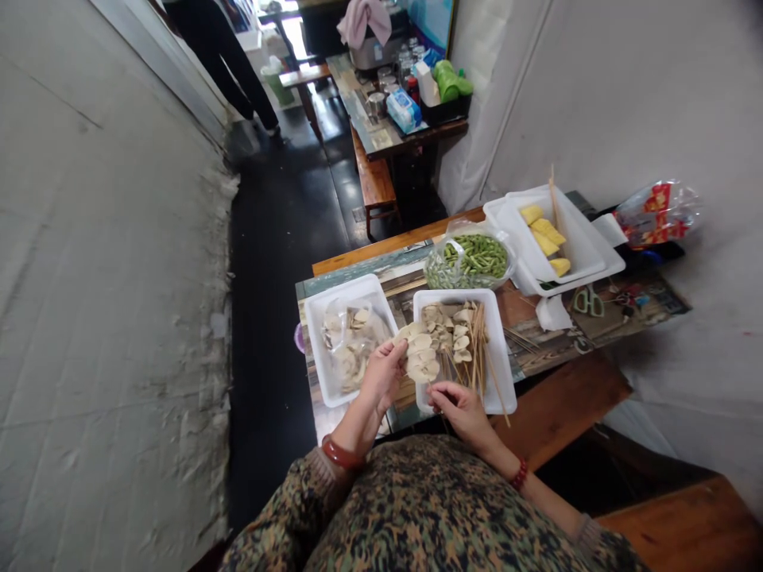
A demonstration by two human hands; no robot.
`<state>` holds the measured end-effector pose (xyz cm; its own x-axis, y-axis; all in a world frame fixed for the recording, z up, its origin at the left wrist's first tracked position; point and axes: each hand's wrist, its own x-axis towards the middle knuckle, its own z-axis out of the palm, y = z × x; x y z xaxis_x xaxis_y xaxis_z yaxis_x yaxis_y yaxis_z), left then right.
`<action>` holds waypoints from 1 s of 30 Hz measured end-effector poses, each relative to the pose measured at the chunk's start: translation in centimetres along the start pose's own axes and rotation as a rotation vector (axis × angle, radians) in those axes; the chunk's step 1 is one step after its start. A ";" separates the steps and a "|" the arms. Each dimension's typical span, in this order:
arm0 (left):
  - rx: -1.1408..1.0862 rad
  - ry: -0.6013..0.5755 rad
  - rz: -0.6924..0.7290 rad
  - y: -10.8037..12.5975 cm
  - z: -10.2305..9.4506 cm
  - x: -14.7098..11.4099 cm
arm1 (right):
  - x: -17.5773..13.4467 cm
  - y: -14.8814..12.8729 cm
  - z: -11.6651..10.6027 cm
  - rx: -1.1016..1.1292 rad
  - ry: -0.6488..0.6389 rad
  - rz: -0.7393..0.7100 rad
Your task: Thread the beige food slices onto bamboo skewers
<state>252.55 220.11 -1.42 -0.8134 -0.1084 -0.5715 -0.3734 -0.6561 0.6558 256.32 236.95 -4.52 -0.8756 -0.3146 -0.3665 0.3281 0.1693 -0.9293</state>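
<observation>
Pale oval food slices (pixel 423 359) are threaded in a row on a skewer between my hands. My left hand (pixel 385 372) is closed, pinching slices at the upper end. Below them my right hand (pixel 458 405) has its fingers pressed together at the skewer's lower end; the stick itself is barely visible there. Under and beyond my hands, a white tray (pixel 504 373) holds filled skewers (pixel 462 338) and bare bamboo sticks (pixel 478 349). Left of it, another white tray (pixel 319 369) contains more slices in clear plastic bags (pixel 356 338).
Behind the trays lies a bag of green beans (pixel 477 258). Stacked white trays (pixel 587 274) with yellow pieces (pixel 545 232), green-handled scissors (pixel 589 302) and a red-printed plastic bag (pixel 659 210) are at right. Benches (pixel 374 183) flank the tables; a person (pixel 218 59) stands far back.
</observation>
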 end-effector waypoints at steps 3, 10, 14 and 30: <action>0.009 -0.006 -0.004 0.1 0.7 0.7 | 0.6 0.0 -0.9 0.024 0.004 0.016; -0.053 0.045 -0.027 0.1 0.8 3.4 | 2.6 -0.1 -2.7 0.057 0.022 0.030; -0.019 0.057 -0.035 -0.5 -0.4 4.1 | 3.9 0.7 -3.6 0.056 0.060 0.067; 0.050 0.298 -0.077 -2.7 -7.4 -0.2 | 10.0 7.9 -2.9 -0.061 0.158 0.212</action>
<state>257.04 216.33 -6.72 -0.6183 -0.2790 -0.7348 -0.4560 -0.6342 0.6244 249.18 237.85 -15.41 -0.8356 -0.1170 -0.5368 0.4924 0.2738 -0.8262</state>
